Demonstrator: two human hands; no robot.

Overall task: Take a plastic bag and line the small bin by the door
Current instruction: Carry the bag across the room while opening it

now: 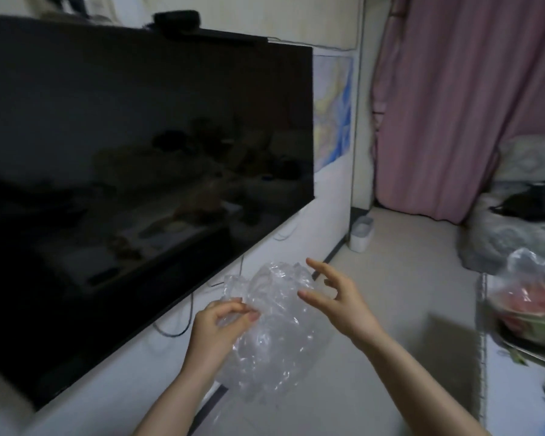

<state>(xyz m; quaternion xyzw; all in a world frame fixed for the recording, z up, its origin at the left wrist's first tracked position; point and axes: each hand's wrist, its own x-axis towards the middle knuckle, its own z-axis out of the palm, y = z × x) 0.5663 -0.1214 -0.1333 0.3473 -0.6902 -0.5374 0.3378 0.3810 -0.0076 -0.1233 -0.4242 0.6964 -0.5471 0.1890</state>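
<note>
A crumpled clear plastic bag (271, 325) is pinched between thumb and fingers of the left hand (216, 328), in mid-air beside a large dark television (123, 152). The right hand (337, 302) is held just beside the bag, fingers spread. A small white bin (361, 234) is seen far off by the pink curtain (460, 105), blurred; a bagged dish (535, 306) is cut off at the right.

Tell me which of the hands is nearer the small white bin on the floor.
Right. The right hand is open, its fingers reaching toward the small white bin ahead by the wall. The left hand sits lower and further left, pinching the clear plastic bag.
</note>
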